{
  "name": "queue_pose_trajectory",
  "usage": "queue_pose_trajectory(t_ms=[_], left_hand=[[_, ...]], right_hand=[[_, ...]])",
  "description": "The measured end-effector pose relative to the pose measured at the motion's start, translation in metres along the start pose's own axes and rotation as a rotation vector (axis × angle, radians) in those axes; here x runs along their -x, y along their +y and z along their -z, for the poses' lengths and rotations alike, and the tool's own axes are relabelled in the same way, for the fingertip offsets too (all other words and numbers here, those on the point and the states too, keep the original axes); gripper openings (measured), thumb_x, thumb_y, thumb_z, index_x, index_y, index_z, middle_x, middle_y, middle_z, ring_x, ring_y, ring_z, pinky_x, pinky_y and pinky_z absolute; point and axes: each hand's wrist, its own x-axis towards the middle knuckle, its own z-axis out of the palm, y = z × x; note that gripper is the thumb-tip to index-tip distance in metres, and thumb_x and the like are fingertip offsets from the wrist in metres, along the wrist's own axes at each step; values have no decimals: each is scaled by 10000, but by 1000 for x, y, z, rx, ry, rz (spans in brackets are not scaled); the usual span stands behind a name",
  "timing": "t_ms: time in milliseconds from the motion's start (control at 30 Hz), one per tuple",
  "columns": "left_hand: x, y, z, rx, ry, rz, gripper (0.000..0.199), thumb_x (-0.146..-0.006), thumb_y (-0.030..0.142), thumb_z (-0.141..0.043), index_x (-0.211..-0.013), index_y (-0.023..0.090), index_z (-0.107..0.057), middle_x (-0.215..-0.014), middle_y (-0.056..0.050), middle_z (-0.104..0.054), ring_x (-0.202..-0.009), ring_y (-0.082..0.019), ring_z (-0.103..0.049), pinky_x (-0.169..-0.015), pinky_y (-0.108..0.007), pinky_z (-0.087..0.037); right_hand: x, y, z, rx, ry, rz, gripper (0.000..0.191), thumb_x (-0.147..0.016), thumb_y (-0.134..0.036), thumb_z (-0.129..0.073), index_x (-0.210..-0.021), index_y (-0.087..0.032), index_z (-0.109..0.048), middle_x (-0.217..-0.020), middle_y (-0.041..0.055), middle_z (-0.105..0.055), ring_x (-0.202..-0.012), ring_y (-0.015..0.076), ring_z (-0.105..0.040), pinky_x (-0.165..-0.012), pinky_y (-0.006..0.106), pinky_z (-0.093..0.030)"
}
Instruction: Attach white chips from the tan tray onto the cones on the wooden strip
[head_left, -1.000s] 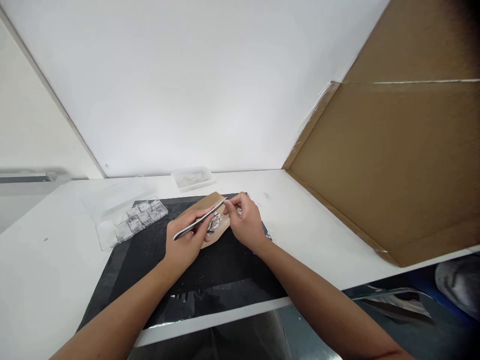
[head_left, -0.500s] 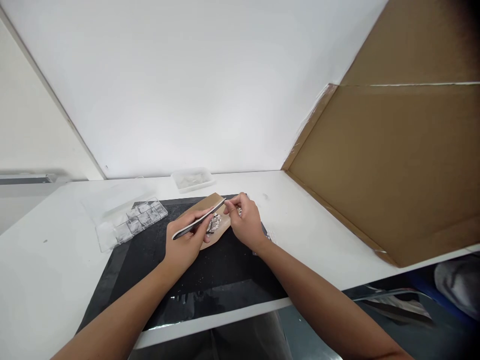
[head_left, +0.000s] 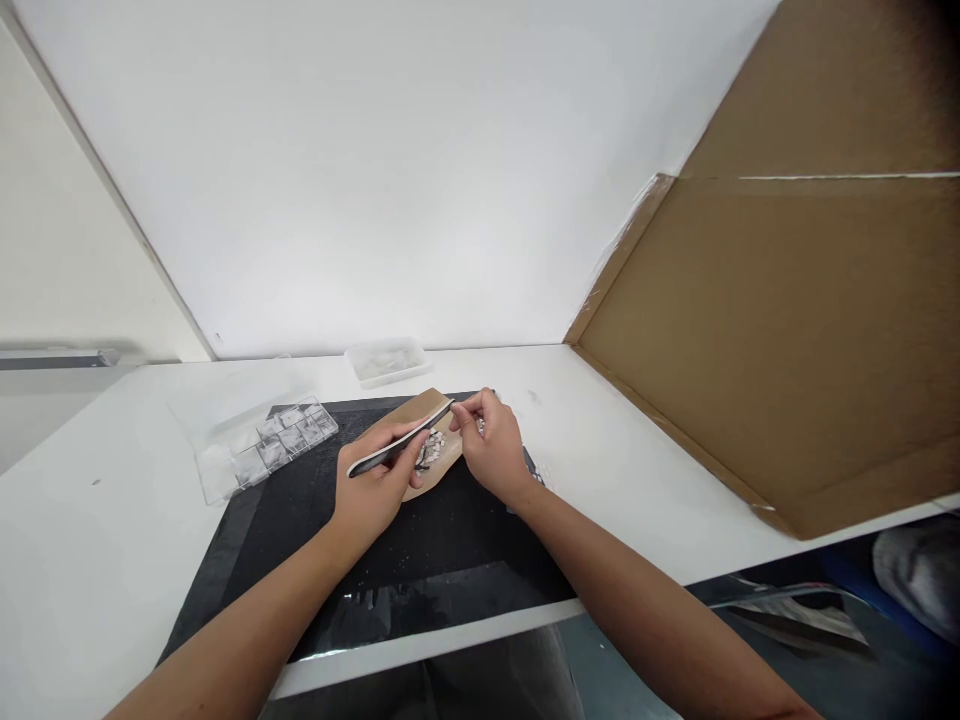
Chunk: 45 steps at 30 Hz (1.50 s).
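My left hand [head_left: 377, 478] is closed around a slim dark strip with a pale edge [head_left: 387, 452], which slants up to the right. At the strip's upper end my right hand [head_left: 489, 437] is pinched; whatever small thing may be between its fingertips is too small to tell. Beneath both hands lies a brown paper piece [head_left: 411, 410] with a pile of small whitish bits [head_left: 433, 447] on it. The paper rests on a black mat [head_left: 420, 550].
Left of the mat's back edge is a clear compartment box [head_left: 281, 440] with its lid open. A translucent tray [head_left: 386, 361] stands by the white wall. Brown cardboard [head_left: 787, 330] rises on the right. Small pale pieces [head_left: 545, 476] lie beside my right wrist.
The view has shifted very slightly. Both hands keep nearly the same pose on the strip.
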Motion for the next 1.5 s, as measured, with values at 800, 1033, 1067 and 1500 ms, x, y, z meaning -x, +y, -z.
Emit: queue_pose_trajectory(t_ms=[800, 1033, 1067, 1500], left_hand=[[-3, 0, 4, 23, -1, -25, 266, -926, 399, -730, -1109, 225, -813, -632, 12, -741, -494, -141, -686, -545, -227, -548], [-1, 0, 3, -20, -14, -12, 261, -935, 396, -716, -1103, 222, -814, -614, 17, -730, -500, -142, -685, -565, -231, -545], [-1, 0, 3, -26, -11, -13, 257, -935, 391, -717, -1103, 223, -814, -610, 20, -726, -505, -141, -686, -573, -230, -545], [-1, 3, 2, -7, 4, 7, 247, -930, 382, -725, -1095, 223, -819, -608, 22, -725, -480, -122, -660, -563, -217, -534]], right_hand=[[11, -15, -7, -10, -40, 53, 205, -1024, -306, -573, -827, -256, -547, -775, -4, -745, -758, 209, -684, -913, 407, -450], [5, -6, -2, -22, -5, -4, 203, -1022, -321, -566, -831, -257, -556, -763, 1, -736, -719, 207, -673, -804, 374, -481], [6, -8, -3, -14, -12, 15, 200, -1021, -313, -569, -830, -256, -552, -764, -4, -737, -733, 206, -678, -850, 387, -471], [2, -2, 0, -15, -7, 18, 206, -1024, -333, -562, -832, -258, -552, -753, 2, -735, -702, 209, -672, -765, 367, -475]])
